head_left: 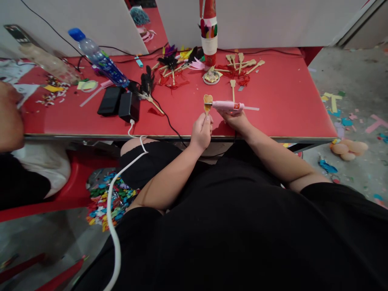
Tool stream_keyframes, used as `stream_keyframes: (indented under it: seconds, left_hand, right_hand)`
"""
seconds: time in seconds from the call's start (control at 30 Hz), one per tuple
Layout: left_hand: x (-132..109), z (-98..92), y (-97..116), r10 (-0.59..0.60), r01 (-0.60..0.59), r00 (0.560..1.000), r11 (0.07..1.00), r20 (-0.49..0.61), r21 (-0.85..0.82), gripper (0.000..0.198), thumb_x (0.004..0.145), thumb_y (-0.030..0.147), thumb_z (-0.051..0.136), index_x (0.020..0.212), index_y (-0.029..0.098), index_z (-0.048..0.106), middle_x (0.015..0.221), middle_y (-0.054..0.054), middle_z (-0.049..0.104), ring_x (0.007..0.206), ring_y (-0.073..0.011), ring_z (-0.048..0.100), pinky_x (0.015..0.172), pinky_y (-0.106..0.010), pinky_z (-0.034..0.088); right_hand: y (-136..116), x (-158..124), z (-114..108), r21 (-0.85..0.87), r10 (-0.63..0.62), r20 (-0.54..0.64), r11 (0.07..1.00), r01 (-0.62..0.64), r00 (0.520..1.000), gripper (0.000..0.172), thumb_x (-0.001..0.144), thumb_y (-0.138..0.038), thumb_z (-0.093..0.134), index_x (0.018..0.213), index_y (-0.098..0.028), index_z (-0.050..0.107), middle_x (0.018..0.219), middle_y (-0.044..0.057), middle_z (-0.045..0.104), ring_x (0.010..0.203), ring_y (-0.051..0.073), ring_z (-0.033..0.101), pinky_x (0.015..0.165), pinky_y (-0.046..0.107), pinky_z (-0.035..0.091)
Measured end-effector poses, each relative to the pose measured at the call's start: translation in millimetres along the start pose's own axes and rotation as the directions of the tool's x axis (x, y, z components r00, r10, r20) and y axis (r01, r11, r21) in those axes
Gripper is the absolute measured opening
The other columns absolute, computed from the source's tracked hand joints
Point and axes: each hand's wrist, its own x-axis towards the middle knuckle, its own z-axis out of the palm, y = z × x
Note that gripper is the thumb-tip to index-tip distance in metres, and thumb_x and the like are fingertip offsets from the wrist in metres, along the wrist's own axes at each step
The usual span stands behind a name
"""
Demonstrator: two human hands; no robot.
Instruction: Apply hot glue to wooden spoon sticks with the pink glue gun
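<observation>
My left hand [201, 131] is closed around the handle of a small wooden stick with a paw-shaped head [208, 98], held upright above the table's front edge. In my right hand [238, 120] is a pink glue gun [226, 106], pointing left. Its metal nozzle meets the face of the stick's head, where a yellowish patch shows. A clear glue stick [252, 108] juts from the gun's back end. Just behind the gun, another wooden stick [233, 89] lies on the red table. Part of my right fingers is hidden under the gun.
The red table [281, 97] holds several wooden sticks [241, 60], feathered sticks [174, 66], a small round dish [211, 76], a red container [209, 40], a bottle [98, 56] and black boxes [129, 106]. A white cable [113, 226] crosses at left. Another person's arm [10, 117] is at far left.
</observation>
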Motion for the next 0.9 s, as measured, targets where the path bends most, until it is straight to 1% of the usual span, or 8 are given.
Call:
stream_keyframes:
  seconds: [0.1,0.13,0.23,0.4,0.6,0.73,0.8,0.9]
  left_hand:
    - [-0.5,0.0,0.7,-0.005,0.005,1.000,1.000,-0.001,0.004,0.048,0.120,0.062,0.062,0.091,0.025,0.052,0.066,0.007,0.039,0.053,-0.0102,0.035,0.052,-0.024,0.028]
    - [-0.5,0.0,1.0,-0.006,0.006,1.000,1.000,-0.003,0.004,0.048,0.120,0.062,0.062,0.091,0.025,0.052,0.066,0.007,0.039,0.053,-0.0102,0.035,0.052,-0.024,0.028]
    - [-0.1,-0.2,0.7,-0.009,0.009,1.000,1.000,-0.007,0.007,0.048,0.120,0.061,0.062,0.090,0.025,0.052,0.067,0.006,0.040,0.053,-0.0102,0.036,0.052,-0.024,0.029]
    - [0.5,-1.7,-2.7,0.014,-0.014,1.000,1.000,0.007,0.012,0.047,0.120,0.061,0.061,0.091,0.025,0.054,0.069,0.005,0.043,0.054,-0.0104,0.038,0.052,-0.024,0.030]
    - [0.1,-1.3,-0.7,0.001,-0.001,1.000,1.000,0.007,0.013,0.049,0.119,0.063,0.063,0.090,0.025,0.052,0.068,0.005,0.041,0.055,-0.0111,0.038,0.052,-0.024,0.030]
    - [0.4,-1.1,0.2,0.004,-0.004,1.000,1.000,0.012,0.011,0.049,0.119,0.063,0.062,0.091,0.025,0.052,0.068,0.005,0.041,0.055,-0.0112,0.037,0.052,-0.025,0.029]
    - [0.6,-1.6,-0.8,0.012,-0.012,1.000,1.000,0.015,0.010,0.047,0.119,0.061,0.062,0.091,0.025,0.053,0.069,0.005,0.040,0.056,-0.0113,0.037,0.052,-0.025,0.028]
    - [0.8,-2.2,-2.7,0.022,-0.022,1.000,1.000,0.011,0.004,0.046,0.120,0.059,0.063,0.091,0.025,0.054,0.069,0.004,0.041,0.056,-0.0115,0.038,0.052,-0.026,0.029]
  right_hand:
    - [-3.8,-1.3,1.3,-0.111,-0.167,-0.069,0.981,0.159,0.984,0.041,0.093,-0.049,0.101,0.106,-0.026,0.069,0.093,0.006,0.067,0.112,0.027,0.072,0.085,0.031,0.071]
    - [-4.7,-1.4,1.8,-0.132,-0.185,-0.076,0.976,0.174,0.980,0.040,0.093,-0.047,0.101,0.104,-0.026,0.069,0.096,0.007,0.068,0.113,0.027,0.072,0.087,0.031,0.072]
    - [-4.8,-0.3,2.2,-0.150,-0.169,-0.088,0.976,0.155,0.982,0.040,0.090,-0.043,0.102,0.101,-0.027,0.067,0.101,0.008,0.070,0.114,0.029,0.072,0.090,0.034,0.073]
    - [-0.6,1.8,0.9,-0.177,-0.199,-0.085,0.967,0.181,0.976,0.038,0.091,-0.049,0.099,0.108,-0.028,0.072,0.108,0.010,0.074,0.117,0.031,0.072,0.098,0.042,0.075]
    - [-3.1,1.7,0.3,-0.173,-0.173,-0.086,0.972,0.156,0.981,0.039,0.090,-0.047,0.099,0.107,-0.027,0.070,0.111,0.010,0.075,0.122,0.032,0.075,0.100,0.041,0.074]
    - [-4.1,1.5,1.0,-0.190,-0.192,-0.092,0.967,0.172,0.977,0.032,0.092,-0.041,0.097,0.103,-0.026,0.070,0.109,0.009,0.075,0.115,0.028,0.076,0.104,0.039,0.072]
    - [-3.7,1.9,2.2,-0.168,-0.189,-0.115,0.971,0.168,0.975,0.032,0.093,-0.038,0.098,0.103,-0.026,0.070,0.108,0.008,0.076,0.116,0.028,0.076,0.101,0.037,0.072]
    - [-3.6,1.8,3.7,-0.127,-0.178,-0.108,0.978,0.164,0.978,0.034,0.093,-0.042,0.098,0.105,-0.025,0.071,0.109,0.010,0.077,0.120,0.030,0.077,0.099,0.037,0.072]
